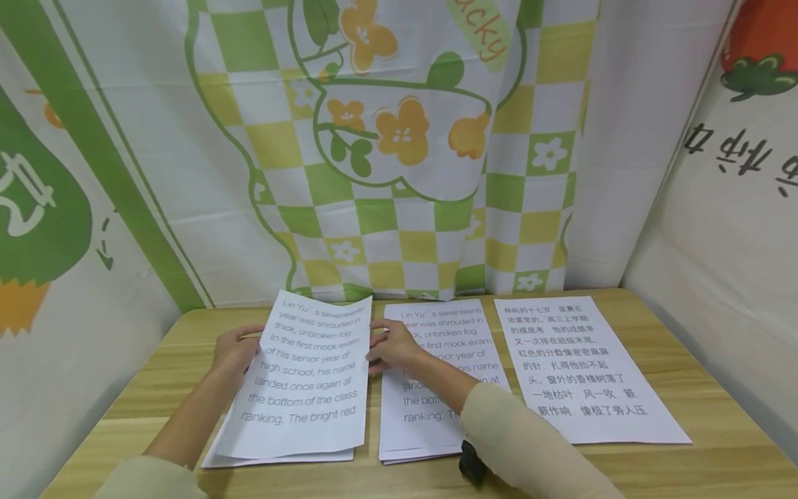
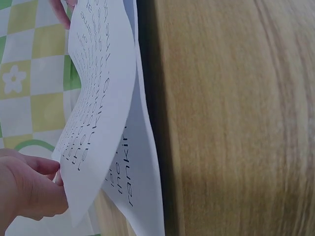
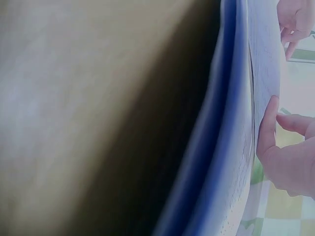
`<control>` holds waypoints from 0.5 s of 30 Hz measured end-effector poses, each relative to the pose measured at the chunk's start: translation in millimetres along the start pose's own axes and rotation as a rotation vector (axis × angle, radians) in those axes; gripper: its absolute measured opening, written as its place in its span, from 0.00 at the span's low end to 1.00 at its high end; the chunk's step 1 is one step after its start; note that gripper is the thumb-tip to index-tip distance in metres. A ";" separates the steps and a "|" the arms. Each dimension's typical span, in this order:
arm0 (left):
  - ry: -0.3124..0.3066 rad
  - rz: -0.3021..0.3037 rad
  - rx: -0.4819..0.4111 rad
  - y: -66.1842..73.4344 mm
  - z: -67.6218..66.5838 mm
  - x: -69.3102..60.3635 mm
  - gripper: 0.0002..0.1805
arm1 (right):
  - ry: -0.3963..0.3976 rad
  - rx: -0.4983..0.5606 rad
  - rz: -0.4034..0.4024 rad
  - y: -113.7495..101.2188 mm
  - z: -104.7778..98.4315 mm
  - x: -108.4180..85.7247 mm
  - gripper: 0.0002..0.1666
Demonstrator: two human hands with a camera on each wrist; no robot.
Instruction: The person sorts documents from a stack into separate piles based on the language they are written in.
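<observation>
A printed sheet of paper (image 1: 305, 433) with English text is raised and slightly bowed over another sheet (image 2: 142, 177) on the left of the table. My left hand (image 1: 238, 357) pinches its left edge between thumb and fingers, as the left wrist view also shows. At the opposite edge my right hand (image 1: 395, 346) holds the sheet, with thumb and finger on either side of the paper in the right wrist view. That hand hovers over the middle stack of printed sheets (image 1: 399, 433), and its forearm hides part of the text.
To the right lies a sheet with Chinese text (image 1: 580, 367). A small black object (image 1: 472, 464) shows beneath the right sleeve. The wooden table (image 1: 704, 402) meets a checked, flowered curtain (image 1: 399, 235) at the back, with white printed cloth at both sides.
</observation>
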State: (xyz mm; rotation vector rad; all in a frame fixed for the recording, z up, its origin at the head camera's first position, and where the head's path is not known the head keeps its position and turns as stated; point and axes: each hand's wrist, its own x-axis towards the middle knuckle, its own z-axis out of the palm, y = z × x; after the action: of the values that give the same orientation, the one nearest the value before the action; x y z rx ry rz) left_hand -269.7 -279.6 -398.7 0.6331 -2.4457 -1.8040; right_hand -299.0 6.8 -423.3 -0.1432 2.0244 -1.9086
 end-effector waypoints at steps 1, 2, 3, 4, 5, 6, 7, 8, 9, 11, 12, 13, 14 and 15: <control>0.003 0.000 0.004 0.4 -0.5 -0.3 0.31 | -0.003 0.003 0.000 -0.2 1.2 0.6 0.44; 0.005 0.000 0.010 0.8 -1.0 -0.5 0.31 | -0.006 0.007 0.003 -0.3 2.2 1.2 0.44; 0.008 -0.002 0.017 0.8 -1.5 -0.4 0.31 | -0.010 0.014 0.004 -0.5 3.2 1.6 0.44; 0.014 -0.002 0.023 0.8 -2.0 -0.2 0.31 | -0.014 0.022 0.006 -0.3 4.1 2.4 0.44; 0.018 -0.003 0.030 0.4 -2.4 0.2 0.31 | -0.018 0.028 0.009 -0.2 5.0 3.0 0.44; 0.024 -0.006 0.036 0.1 -2.9 0.4 0.31 | -0.022 0.036 0.012 -0.1 5.8 3.5 0.44; 0.030 -0.008 0.041 -0.4 -3.3 0.8 0.31 | -0.025 0.043 0.014 -0.1 6.7 3.8 0.44; 0.035 -0.010 0.043 -0.8 -3.7 1.0 0.31 | -0.030 0.048 0.018 0.0 7.4 3.8 0.45; 0.040 -0.011 0.046 -1.2 -4.1 1.3 0.31 | -0.034 0.055 0.020 0.1 8.1 3.8 0.45; 0.049 -0.008 0.048 -1.7 -5.0 1.5 0.31 | -0.041 0.062 0.027 -0.1 9.0 3.4 0.45; 0.052 -0.008 0.050 -1.8 -5.3 1.7 0.31 | -0.043 0.066 0.028 -0.2 9.2 2.8 0.45; 0.055 -0.005 0.052 -1.9 -5.6 1.9 0.31 | -0.044 0.068 0.030 -0.4 9.2 1.9 0.45; 0.054 -0.003 0.054 -1.9 -6.0 1.8 0.31 | -0.046 0.067 0.031 -0.5 8.9 1.1 0.45; 0.054 0.000 0.057 -2.1 -6.3 1.9 0.30 | -0.047 0.065 0.031 -0.6 8.5 0.3 0.45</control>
State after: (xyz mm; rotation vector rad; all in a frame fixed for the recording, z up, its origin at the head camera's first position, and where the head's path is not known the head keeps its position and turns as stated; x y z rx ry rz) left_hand -269.1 -286.4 -398.9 0.6763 -2.4699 -1.7002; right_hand -296.7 -1.4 -423.1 -0.1382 1.9211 -1.9312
